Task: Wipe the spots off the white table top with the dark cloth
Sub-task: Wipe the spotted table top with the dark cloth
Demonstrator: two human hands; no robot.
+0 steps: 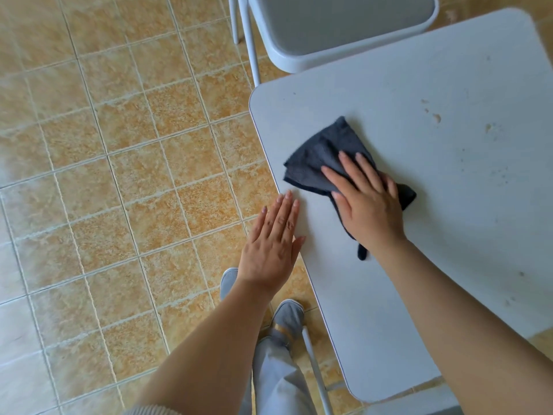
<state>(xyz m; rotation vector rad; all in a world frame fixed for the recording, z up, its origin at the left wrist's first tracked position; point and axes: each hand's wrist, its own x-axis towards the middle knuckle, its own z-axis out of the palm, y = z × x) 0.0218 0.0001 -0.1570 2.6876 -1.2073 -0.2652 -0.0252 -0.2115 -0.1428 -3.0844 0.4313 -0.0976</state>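
Note:
The white table top (419,265) fills the right of the view. A dark grey cloth (320,151) lies crumpled on it near the left edge. My right hand (368,202) lies flat on the cloth's near part, fingers spread, pressing it to the table. My left hand (273,241) rests flat with fingers together at the table's left edge, touching no cloth. Tan spots (435,116) dot the table to the right of the cloth, and fainter specks (490,172) lie farther right.
A grey folding chair (338,28) stands at the table's far side. Orange floor tiles (119,175) cover the left. My feet in grey shoes (287,316) stand beside the table's left edge, next to a thin metal leg (314,363).

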